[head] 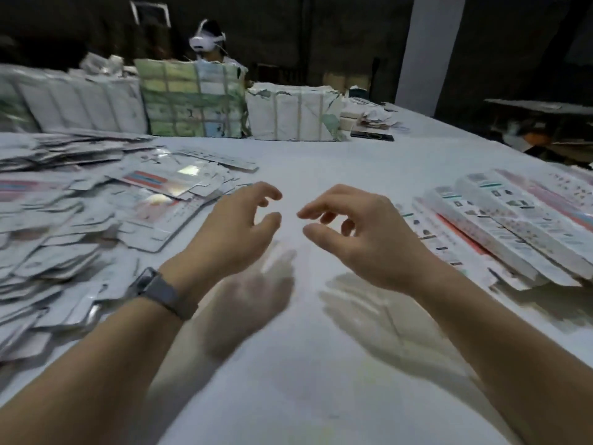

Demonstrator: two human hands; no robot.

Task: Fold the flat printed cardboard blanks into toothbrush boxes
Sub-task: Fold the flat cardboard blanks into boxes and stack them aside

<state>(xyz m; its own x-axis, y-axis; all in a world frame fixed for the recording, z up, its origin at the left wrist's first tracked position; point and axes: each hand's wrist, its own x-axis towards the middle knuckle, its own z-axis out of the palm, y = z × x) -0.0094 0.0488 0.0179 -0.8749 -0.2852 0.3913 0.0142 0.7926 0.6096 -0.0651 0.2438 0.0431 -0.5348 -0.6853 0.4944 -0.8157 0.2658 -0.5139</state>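
A wide heap of flat printed cardboard blanks (pixel 80 226) covers the left side of the white table (pixel 288 364). On the right lies a pile of long folded toothbrush boxes (pixel 500 220). My left hand (pixel 237 229) hovers above the table's middle, fingers curled and apart, holding nothing; a grey band sits on its wrist. My right hand (pixel 356 229) hovers beside it, a small gap between the two, fingers also loosely curled with nothing in them. Both hands cast shadows on the table below.
Strapped bundles of packed blanks (pixel 192 97) stand along the far edge of the table, with loose paper scraps (pixel 372 118) to their right. A person wearing a white headset (pixel 208 40) sits behind the bundles. The table's right edge runs diagonally past the boxes.
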